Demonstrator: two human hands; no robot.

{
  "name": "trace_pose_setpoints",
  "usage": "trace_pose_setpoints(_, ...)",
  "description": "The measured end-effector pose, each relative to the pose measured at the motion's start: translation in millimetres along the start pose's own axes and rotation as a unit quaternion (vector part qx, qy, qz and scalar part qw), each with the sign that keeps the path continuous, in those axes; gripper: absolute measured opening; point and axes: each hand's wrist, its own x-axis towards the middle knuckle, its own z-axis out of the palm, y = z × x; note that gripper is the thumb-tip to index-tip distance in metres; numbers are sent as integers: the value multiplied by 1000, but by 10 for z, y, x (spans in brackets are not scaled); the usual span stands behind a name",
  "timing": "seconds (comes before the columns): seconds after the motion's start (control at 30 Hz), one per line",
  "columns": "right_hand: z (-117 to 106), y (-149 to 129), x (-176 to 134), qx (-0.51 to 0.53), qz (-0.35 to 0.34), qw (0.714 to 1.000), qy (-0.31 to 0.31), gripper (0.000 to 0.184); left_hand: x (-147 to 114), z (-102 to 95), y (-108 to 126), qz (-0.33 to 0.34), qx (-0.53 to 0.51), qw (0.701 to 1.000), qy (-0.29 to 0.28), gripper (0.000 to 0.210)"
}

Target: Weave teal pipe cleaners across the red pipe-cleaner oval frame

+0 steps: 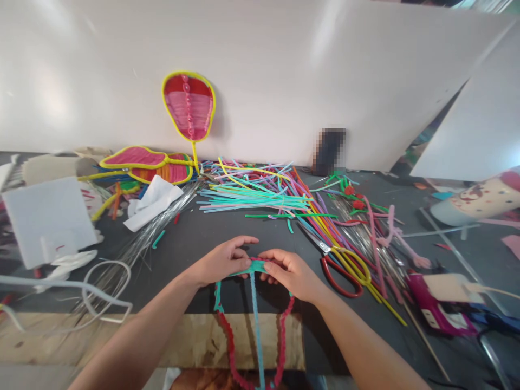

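Both of my hands hold a pipe-cleaner frame [255,314] over the near table edge. Its rounded sides are wrapped in red, its top band is teal, and a light blue strip runs down the middle. The thumb of my left hand [225,260] presses the teal band near its middle, with the index finger stretched out above. My right hand [294,273] pinches the same band just to the right, fingers curled behind it. Some fingertips are hidden behind the band. The frame's lower end reaches the bottom of the view.
Beyond my hands lies a pile of pipe cleaners [255,197]. Red-and-yellow-handled scissors [343,271] lie to the right, near a magenta device [436,311]. A finished pink fan shape [189,105] leans on the white board. Thin wires [162,214] and white paper [49,216] lie left.
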Motion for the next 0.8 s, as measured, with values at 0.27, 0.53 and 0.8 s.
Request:
trace_pose_setpoints(0.27, 8, -8, 3, -15, -8, 1000, 5, 37, 2, -1, 29, -19, 11, 1000, 2, 53)
trace_pose_setpoints(0.53, 4, -32, 8, -14, -29, 999, 1, 36, 12, -8, 72, -22, 38, 999, 7, 55)
trace_pose_setpoints(0.8, -4, 30, 11, -54, -55, 997, 16, 35, 14, -14, 87, -26, 63, 998, 11, 53)
